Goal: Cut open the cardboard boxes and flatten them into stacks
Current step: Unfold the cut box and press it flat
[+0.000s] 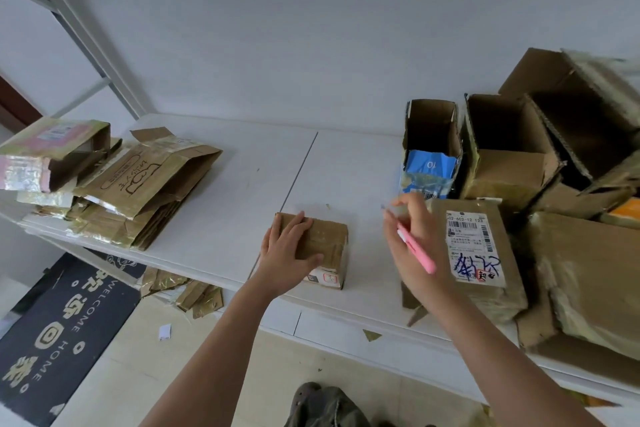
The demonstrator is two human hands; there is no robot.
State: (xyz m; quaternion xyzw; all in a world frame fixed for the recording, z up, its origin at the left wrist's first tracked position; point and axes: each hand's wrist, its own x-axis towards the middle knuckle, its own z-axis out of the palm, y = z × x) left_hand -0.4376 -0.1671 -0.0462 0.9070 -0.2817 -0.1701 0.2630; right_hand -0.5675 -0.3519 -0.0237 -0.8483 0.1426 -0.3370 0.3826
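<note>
Pressing small box [323, 242]: left hand [289, 255] flat | right hand [412, 246] grips pink cutter [417, 251]

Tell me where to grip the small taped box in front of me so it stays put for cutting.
Hold the small taped box from above at its left end, as the left hand does now: palm on the flat top, fingers over the far edge. That leaves the right part of the top clear for the pink cutter in the right hand.
</note>
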